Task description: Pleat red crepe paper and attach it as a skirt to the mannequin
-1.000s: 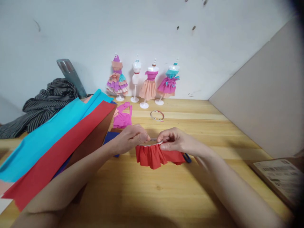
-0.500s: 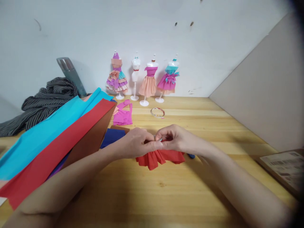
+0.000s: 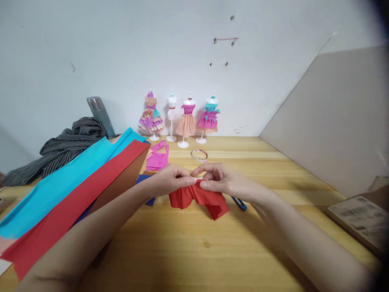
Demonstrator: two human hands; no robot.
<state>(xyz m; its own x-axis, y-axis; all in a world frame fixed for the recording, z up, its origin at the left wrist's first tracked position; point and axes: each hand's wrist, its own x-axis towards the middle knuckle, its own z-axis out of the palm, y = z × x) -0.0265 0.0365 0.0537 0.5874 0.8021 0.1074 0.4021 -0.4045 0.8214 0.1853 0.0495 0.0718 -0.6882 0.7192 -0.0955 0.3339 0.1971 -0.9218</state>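
Both hands meet just above the wooden table (image 3: 188, 251), pinching the gathered top edge of a pleated red paper skirt (image 3: 197, 198). My left hand (image 3: 170, 180) grips the edge from the left with thumb and fingers closed. From the right, my right hand (image 3: 220, 180) pinches the same edge, and a thin pale strip shows between the fingertips. The skirt hangs below the fingers, its lower right corner drooping toward the table.
Long sheets of cyan (image 3: 60, 182), red (image 3: 75, 207) and brown paper lie at left over blue paper (image 3: 146, 180). A magenta paper piece (image 3: 157, 159), a tape ring (image 3: 199, 154), blue scissor handles (image 3: 240, 203), several dressed mannequins (image 3: 185, 119), striped cloth (image 3: 69, 142) and a labelled box (image 3: 358, 217) surround me.
The hands drew together along the skirt's top edge, bunching the pleats tighter, and the skirt now hangs narrower with one corner drooping. The view has tilted up.
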